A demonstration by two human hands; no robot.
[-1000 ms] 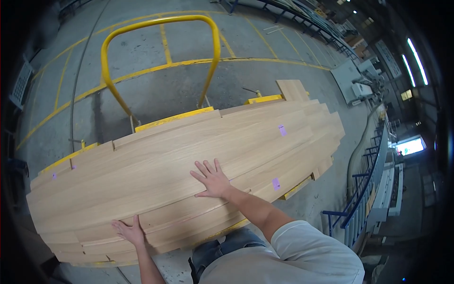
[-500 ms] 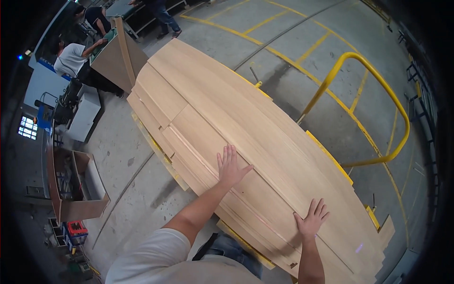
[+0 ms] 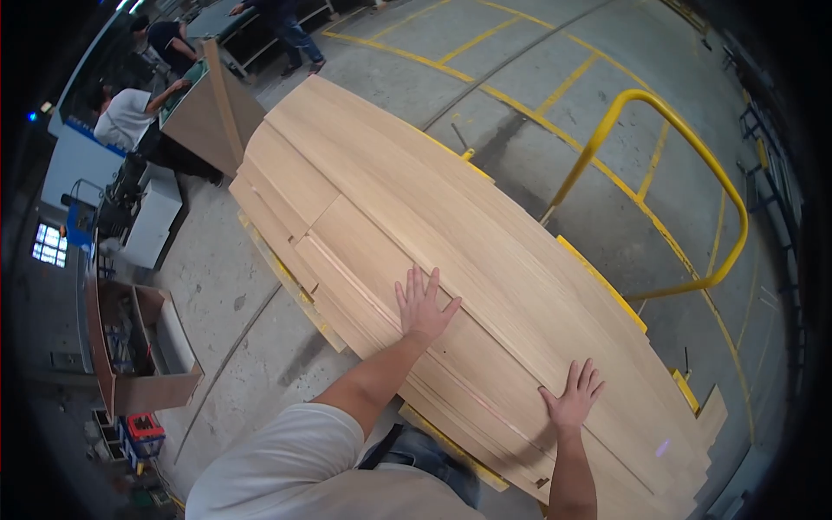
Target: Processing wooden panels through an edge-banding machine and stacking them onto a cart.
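Your left hand (image 3: 423,303) and right hand (image 3: 572,394) lie flat, fingers spread wide, on a stack of pale wood veneer sheets (image 3: 451,243) whose long axis runs from lower right to upper left, bare concrete floor (image 3: 234,295) along its left edge, a yellow railing (image 3: 685,173) beyond.
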